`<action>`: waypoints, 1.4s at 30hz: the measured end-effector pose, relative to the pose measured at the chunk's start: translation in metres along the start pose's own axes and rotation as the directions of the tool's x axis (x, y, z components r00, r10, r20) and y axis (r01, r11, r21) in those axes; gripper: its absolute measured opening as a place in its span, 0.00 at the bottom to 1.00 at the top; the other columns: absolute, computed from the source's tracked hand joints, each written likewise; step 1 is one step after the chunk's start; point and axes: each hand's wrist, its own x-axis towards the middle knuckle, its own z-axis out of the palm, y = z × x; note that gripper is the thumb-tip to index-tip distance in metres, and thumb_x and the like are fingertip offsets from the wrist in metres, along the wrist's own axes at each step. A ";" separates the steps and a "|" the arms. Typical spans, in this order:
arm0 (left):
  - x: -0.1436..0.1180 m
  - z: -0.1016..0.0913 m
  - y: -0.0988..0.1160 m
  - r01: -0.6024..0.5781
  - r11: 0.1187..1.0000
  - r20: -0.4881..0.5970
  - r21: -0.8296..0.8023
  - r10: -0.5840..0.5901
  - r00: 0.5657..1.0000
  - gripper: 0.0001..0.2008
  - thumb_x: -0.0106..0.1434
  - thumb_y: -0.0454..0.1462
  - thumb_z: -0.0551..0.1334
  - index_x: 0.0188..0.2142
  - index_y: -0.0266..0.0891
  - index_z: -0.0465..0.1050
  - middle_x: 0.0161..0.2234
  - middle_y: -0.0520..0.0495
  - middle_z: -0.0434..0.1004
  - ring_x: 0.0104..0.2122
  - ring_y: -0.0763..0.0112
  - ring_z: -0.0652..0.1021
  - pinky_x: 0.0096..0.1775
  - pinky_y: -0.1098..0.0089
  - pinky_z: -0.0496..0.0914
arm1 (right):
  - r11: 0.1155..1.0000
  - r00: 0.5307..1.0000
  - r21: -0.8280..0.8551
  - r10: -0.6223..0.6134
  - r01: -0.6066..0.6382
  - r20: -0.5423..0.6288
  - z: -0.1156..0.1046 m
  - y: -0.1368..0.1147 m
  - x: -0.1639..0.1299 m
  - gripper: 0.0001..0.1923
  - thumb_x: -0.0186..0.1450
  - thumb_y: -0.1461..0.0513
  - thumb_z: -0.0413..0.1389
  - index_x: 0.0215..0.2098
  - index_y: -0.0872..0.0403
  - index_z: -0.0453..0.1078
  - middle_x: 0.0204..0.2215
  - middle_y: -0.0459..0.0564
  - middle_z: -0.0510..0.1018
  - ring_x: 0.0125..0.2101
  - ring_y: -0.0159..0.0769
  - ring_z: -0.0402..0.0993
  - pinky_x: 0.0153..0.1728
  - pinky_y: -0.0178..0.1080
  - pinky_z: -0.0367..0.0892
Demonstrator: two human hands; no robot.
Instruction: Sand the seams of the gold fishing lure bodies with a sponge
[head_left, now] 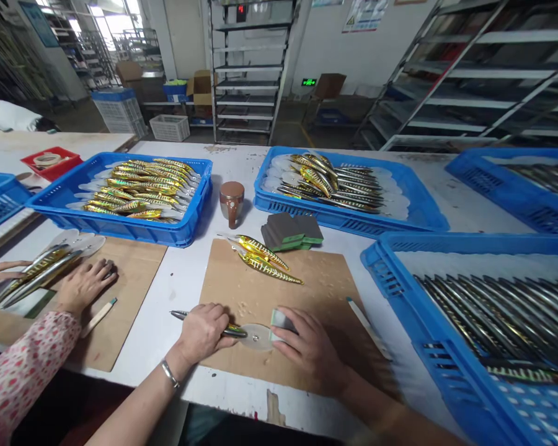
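The fishing lure is at the near left part of your cardboard mat, its clear bill pointing right. Your left hand is closed around its body; your right hand pinches a grey-green block beside the bill, though whether they touch is hard to tell. Beyond are two gold lures, then dark blocks, and farther back two blue trays holding more lures.

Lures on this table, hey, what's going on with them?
The person's left hand holds a lure across the cardboard's left edge; the right hand holds a block at the edge of its clear lip. Two more lures lie just ahead, and several blue trays hold others. At left, a co-worker's hands are on other lures.
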 end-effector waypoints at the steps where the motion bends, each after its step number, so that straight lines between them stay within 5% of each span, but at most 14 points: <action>1: 0.000 0.000 0.000 0.003 1.000 0.002 -0.002 -0.003 1.000 0.35 0.74 0.62 0.42 0.33 0.39 0.73 0.31 0.46 0.75 0.29 0.64 0.73 0.31 0.61 0.61 | 1.000 1.000 -0.004 0.010 -0.010 -0.003 0.002 -0.002 0.002 0.08 0.75 0.58 0.56 0.46 0.49 0.78 0.55 0.58 0.76 0.52 0.47 0.72 0.50 0.50 0.67; 7: -0.002 -0.001 0.001 0.018 1.000 0.022 0.014 -0.018 1.000 0.35 0.73 0.62 0.43 0.32 0.39 0.72 0.32 0.44 0.75 0.30 0.63 0.73 0.32 0.60 0.63 | 0.998 0.999 0.064 -0.020 0.023 -0.042 0.019 -0.021 0.038 0.07 0.74 0.57 0.59 0.47 0.48 0.78 0.59 0.57 0.75 0.54 0.48 0.72 0.51 0.50 0.66; 14: -0.002 0.000 0.003 0.012 1.000 0.010 0.004 -0.012 1.000 0.34 0.74 0.61 0.41 0.34 0.40 0.73 0.31 0.45 0.76 0.30 0.63 0.74 0.32 0.60 0.62 | 1.000 0.999 -0.008 -0.006 0.006 0.033 -0.001 0.000 -0.001 0.06 0.71 0.60 0.61 0.45 0.49 0.79 0.57 0.56 0.76 0.52 0.47 0.73 0.50 0.49 0.69; 21: -0.003 -0.002 0.004 0.016 1.000 0.011 0.019 -0.016 1.000 0.33 0.75 0.61 0.42 0.32 0.40 0.71 0.31 0.44 0.75 0.31 0.62 0.74 0.32 0.60 0.62 | 0.997 0.999 0.057 -0.045 0.045 -0.017 0.017 -0.024 0.042 0.07 0.72 0.59 0.60 0.47 0.48 0.79 0.59 0.57 0.75 0.54 0.48 0.72 0.51 0.51 0.68; 28: -0.004 0.001 0.006 0.027 1.000 0.013 0.008 -0.027 1.000 0.32 0.75 0.60 0.43 0.34 0.40 0.72 0.32 0.44 0.76 0.31 0.63 0.74 0.33 0.61 0.63 | 0.999 0.999 -0.023 -0.038 0.038 0.007 -0.006 -0.006 0.002 0.07 0.72 0.61 0.60 0.47 0.49 0.79 0.57 0.58 0.76 0.53 0.47 0.72 0.50 0.50 0.70; 35: -0.004 0.002 0.003 0.032 0.999 0.012 0.003 -0.032 0.999 0.36 0.73 0.62 0.40 0.33 0.40 0.72 0.33 0.42 0.76 0.31 0.62 0.74 0.33 0.61 0.64 | 0.997 0.998 0.046 -0.056 0.057 -0.031 0.018 -0.027 0.048 0.08 0.72 0.59 0.61 0.48 0.48 0.79 0.59 0.57 0.75 0.54 0.48 0.72 0.51 0.50 0.68; 42: -0.002 0.003 0.001 0.007 1.000 0.018 -0.017 -0.007 1.000 0.34 0.74 0.61 0.43 0.33 0.40 0.72 0.30 0.45 0.75 0.29 0.63 0.73 0.32 0.62 0.62 | 0.999 0.999 -0.007 -0.038 0.038 0.011 -0.002 0.000 0.004 0.08 0.71 0.61 0.60 0.48 0.49 0.79 0.57 0.57 0.76 0.52 0.47 0.73 0.51 0.49 0.69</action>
